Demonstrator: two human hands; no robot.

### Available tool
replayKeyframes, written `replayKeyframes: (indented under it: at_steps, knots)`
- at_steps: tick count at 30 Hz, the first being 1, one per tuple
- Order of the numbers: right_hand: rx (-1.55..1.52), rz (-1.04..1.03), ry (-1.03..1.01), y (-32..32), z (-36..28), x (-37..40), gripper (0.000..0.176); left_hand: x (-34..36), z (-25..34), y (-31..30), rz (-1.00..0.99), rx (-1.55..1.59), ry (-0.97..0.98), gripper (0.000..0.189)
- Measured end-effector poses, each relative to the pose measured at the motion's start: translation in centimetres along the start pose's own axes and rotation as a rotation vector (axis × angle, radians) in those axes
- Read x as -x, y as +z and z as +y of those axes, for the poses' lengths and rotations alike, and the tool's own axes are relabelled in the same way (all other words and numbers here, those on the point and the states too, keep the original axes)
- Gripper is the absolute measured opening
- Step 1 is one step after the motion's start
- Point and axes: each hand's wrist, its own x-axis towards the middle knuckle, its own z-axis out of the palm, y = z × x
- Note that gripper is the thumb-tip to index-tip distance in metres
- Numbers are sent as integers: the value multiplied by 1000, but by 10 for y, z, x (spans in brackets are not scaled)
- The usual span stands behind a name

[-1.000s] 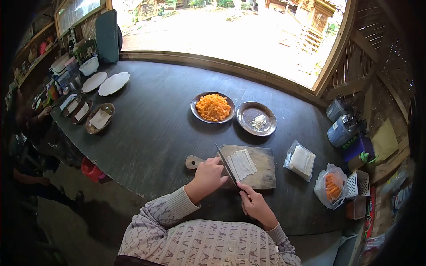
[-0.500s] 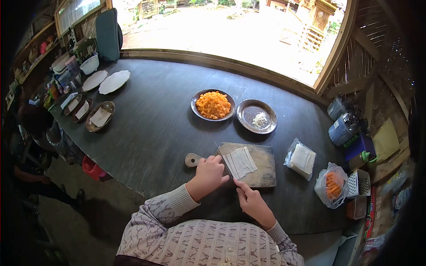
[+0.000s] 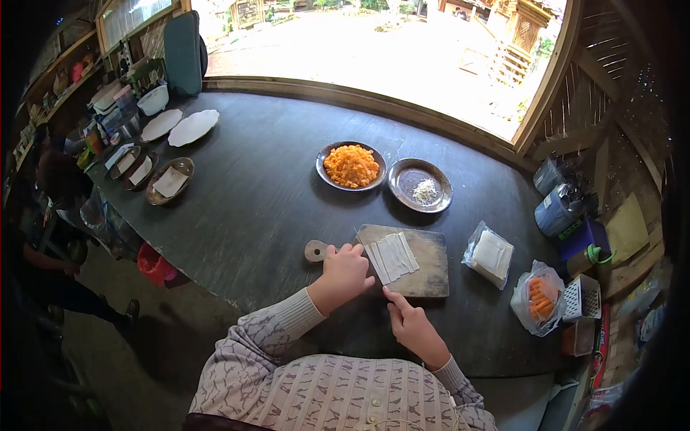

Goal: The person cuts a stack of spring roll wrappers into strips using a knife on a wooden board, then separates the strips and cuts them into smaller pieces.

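Observation:
A wooden cutting board (image 3: 430, 262) lies in front of me, its round handle (image 3: 315, 251) pointing left. On it are pale, thin dough sheets cut into strips (image 3: 392, 257), side by side. My left hand (image 3: 343, 273) is closed, fingers bent and together, over the board's left end beside the strips; what lies under its fingers is hidden. My right hand (image 3: 415, 329) is closed around a knife at the board's near edge. Most of the knife is hidden; its thin blade (image 3: 357, 234) shows beyond my left hand, along the left side of the strips.
Beyond the board stand a bowl of diced orange food (image 3: 351, 167) and a plate with pale shreds (image 3: 422, 204). To the right are packaged sheets (image 3: 491, 256), a bag of orange pieces (image 3: 540, 298) and a white basket (image 3: 582, 297). Dishes (image 3: 171, 182) stand left; a person (image 3: 61, 276) is beyond.
The view has shifted slightly, so the table things appear a little to the right. Both hands keep nearly the same place at the board, and the strips look unchanged.

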Motion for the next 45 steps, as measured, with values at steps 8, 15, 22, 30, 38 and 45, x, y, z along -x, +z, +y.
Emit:
replayKeyframes:
  at_steps: [8, 15, 22, 30, 38, 45]
  knots:
    - [-124, -90, 225, -11, -10, 2, 34, 1, -3, 3, 11, 19, 5, 37]
    - [-289, -107, 285, -8, 1, -3, 35, 11, -19, 22, 254, 273, 58, 30]
    - [-277, -111, 255, -5, 0, -13, 35, 11, -13, 22, 179, 363, 132, 22]
    - [-201, -121, 271, -11, -11, -6, 35, 22, 9, 23, 260, -25, 133, 14]
    - [-190, -154, 286, -28, -13, 32, 35, 17, 10, 21, 220, -5, 111, 18]
    - [-263, -168, 356, -36, -9, 51, 36, 14, 4, 20, 178, 141, 117, 21]
